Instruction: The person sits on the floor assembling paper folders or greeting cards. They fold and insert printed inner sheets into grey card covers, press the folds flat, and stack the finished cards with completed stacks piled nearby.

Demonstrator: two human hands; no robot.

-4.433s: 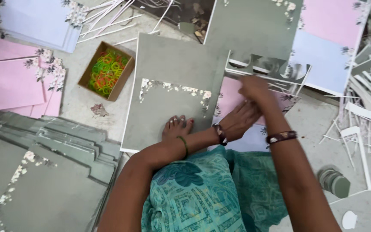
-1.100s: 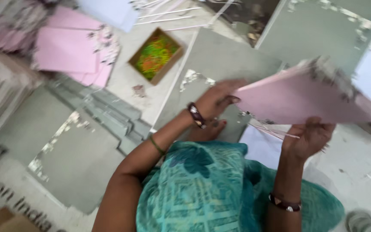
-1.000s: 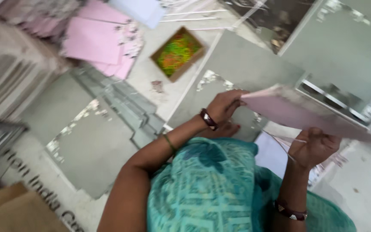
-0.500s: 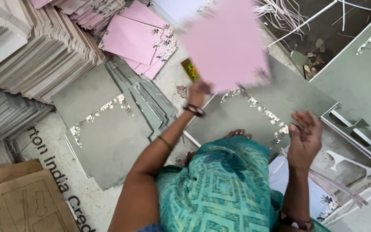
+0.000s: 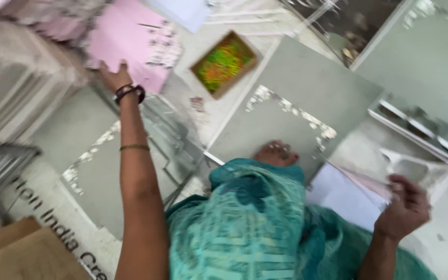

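My left hand (image 5: 112,77) reaches far out to the upper left and rests on a pink sheet (image 5: 130,41) lying on a pile of pink sheets. My right hand (image 5: 403,207) is low on the right, fingers closed on the edge of a thin stack of pale sheets (image 5: 346,194) beside my knee. My bare foot (image 5: 276,154) rests on a large grey board (image 5: 307,98) in front of me. Green patterned cloth (image 5: 250,228) covers my lap.
A small cardboard box of bright green and orange bands (image 5: 225,63) sits beyond the board. Stacks of grey boards (image 5: 22,103) rise at the left, more grey boards (image 5: 421,67) at the right. Brown cardboard (image 5: 22,254) lies at the lower left.
My left hand has carried the pink sheet out to the left and set it down on the pink pile. My right hand has taken hold of the pale sheets by my knee.
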